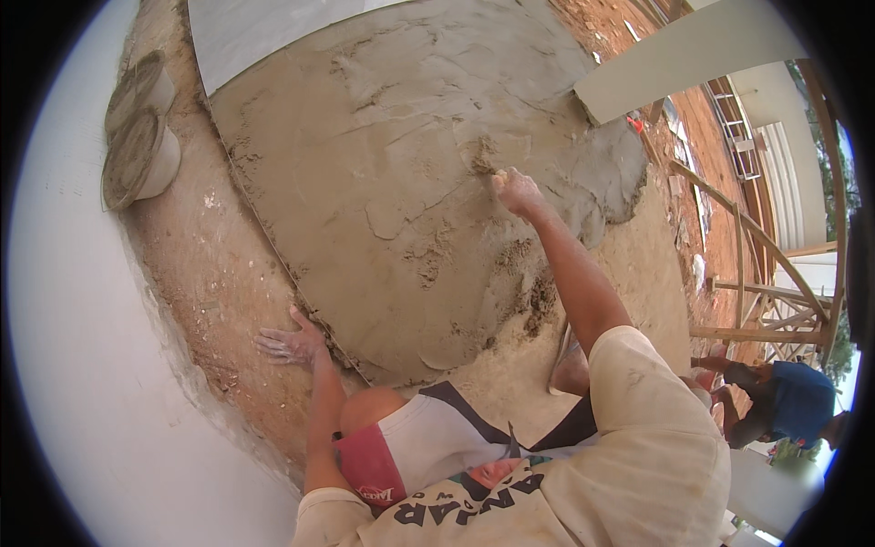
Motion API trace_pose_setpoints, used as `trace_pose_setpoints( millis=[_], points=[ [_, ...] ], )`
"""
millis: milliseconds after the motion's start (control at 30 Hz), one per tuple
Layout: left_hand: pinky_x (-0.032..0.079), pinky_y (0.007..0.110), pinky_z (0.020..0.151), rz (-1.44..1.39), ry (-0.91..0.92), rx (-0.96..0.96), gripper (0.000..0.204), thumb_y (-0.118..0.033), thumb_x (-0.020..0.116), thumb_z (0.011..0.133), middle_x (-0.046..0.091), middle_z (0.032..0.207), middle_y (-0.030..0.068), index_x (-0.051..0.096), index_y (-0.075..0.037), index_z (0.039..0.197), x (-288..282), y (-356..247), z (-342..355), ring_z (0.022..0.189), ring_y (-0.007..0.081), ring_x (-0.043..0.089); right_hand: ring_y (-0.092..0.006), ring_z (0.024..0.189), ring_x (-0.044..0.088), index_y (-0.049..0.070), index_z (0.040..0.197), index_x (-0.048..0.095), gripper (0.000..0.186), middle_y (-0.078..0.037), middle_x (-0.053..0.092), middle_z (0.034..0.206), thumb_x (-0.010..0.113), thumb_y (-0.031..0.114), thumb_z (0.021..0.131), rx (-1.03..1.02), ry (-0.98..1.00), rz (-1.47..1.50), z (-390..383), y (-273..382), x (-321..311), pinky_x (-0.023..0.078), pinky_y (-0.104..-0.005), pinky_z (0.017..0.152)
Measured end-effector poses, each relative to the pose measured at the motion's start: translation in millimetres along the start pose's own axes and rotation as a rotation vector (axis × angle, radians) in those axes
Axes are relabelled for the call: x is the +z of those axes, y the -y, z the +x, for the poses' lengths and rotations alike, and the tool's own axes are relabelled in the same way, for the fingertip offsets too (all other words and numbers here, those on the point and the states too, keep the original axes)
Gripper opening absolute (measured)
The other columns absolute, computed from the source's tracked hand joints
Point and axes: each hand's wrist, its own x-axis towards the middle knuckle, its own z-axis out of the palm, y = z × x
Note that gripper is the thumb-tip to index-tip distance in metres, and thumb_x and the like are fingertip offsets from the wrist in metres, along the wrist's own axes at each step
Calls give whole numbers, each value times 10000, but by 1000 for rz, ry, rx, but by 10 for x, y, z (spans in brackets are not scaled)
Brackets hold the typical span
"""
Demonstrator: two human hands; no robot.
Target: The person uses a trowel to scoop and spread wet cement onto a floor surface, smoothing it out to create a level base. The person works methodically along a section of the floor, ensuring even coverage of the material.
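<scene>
A broad layer of wet grey-brown mortar [365, 182] covers the floor in front of me, ridged in places and crumbly toward its near right edge. My right hand [519, 193] is closed low over the middle of it. A mortar-coated lump [483, 155] lies just beyond those fingers; whether it is the end of a tool in my grip I cannot make out. My left hand [293, 345] rests with fingers spread on the dusty reddish strip of ground [214, 246], beside the mortar's straight left edge. It holds nothing.
Two buckets [162, 169] with mortar in them stand at the left by a white wall [73, 273]. A pale smooth slab [264, 32] adjoins the mortar at the far left. A pale column [684, 64] rises at far right. Wooden framing [756, 335] and another person [775, 397] are at the right.
</scene>
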Motion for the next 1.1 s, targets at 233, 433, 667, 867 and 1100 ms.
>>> trace_pose_setpoints(
  millis=[233, 433, 667, 867, 1100],
  points=[
    [95, 622, 1195, 46, -62, 17, 1001, -728, 400, 933, 107, 1645, 225, 184, 17, 1566, 2, 10, 33, 1536, 369, 69, -409, 1083, 650, -58, 1208, 592, 564, -293, 655, 1167, 487, 439, 963, 48, 36, 487, 213, 628, -87, 519, -476, 903],
    [103, 614, 1197, 40, -31, 26, 976, -709, 404, 942, 115, 1641, 231, 207, 25, 1555, -42, -112, 6, 1533, 367, 83, -409, 1216, 569, -64, 1247, 559, 540, -263, 629, 1227, 460, 395, 980, -350, 131, 172, 119, 1901, 441, 450, -486, 1043],
    [110, 623, 1190, 31, -51, -14, 968, -708, 417, 937, 122, 1644, 217, 215, 3, 1561, -24, 21, 30, 1532, 365, 98, -385, 1218, 575, -32, 1340, 467, 565, -268, 627, 1224, 430, 422, 1007, -364, 165, 6, 54, 2166, 388, 457, -480, 1031],
    [124, 627, 1186, 30, -17, 7, 967, -708, 428, 935, 122, 1645, 214, 221, 0, 1559, 1, -99, -11, 1531, 365, 109, -380, 1187, 601, -4, 1335, 499, 535, -249, 633, 1222, 408, 412, 1009, -305, -26, -100, 895, 1551, 172, 477, -488, 1011],
    [141, 647, 1175, 66, -27, -13, 961, -721, 415, 936, 143, 1644, 205, 217, -25, 1568, 17, -62, -4, 1533, 360, 114, -388, 1178, 603, -20, 1294, 536, 533, -249, 625, 1250, 416, 404, 994, -127, 104, 32, 661, 1543, -34, 476, -493, 1005]
  ],
)
